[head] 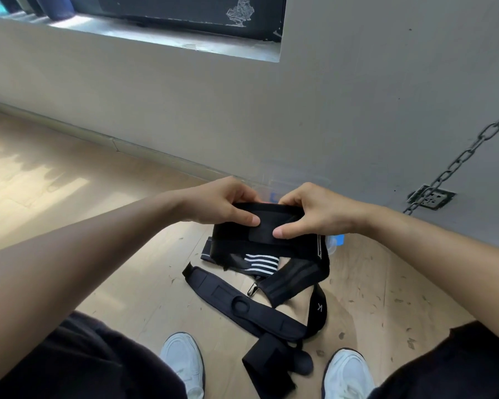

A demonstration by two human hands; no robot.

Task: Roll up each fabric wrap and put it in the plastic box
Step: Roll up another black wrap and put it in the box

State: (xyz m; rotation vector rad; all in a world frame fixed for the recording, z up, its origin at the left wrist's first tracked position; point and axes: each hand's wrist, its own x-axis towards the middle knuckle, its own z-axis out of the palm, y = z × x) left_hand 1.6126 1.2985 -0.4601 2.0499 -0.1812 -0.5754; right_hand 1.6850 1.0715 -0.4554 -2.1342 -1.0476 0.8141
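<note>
Both my hands hold one black fabric wrap (267,240) up in front of me, above the floor. My left hand (225,204) grips its upper left edge, thumb pressed on the front. My right hand (308,211) pinches the upper right part, thumb on the front flap. The wrap's loose end hangs down to the right. Behind my hands, against the wall, the clear plastic box (333,244) with a blue part is mostly hidden. On the floor lie other black wraps: one with white stripes (260,264), a long padded one (242,308), and a strap (268,367) between my shoes.
The floor is light wood, with the grey wall (329,110) close ahead. A metal chain (458,162) hangs at the right near a wall socket (431,197). My white shoes (185,364) stand at the bottom, either side of the fabric pile.
</note>
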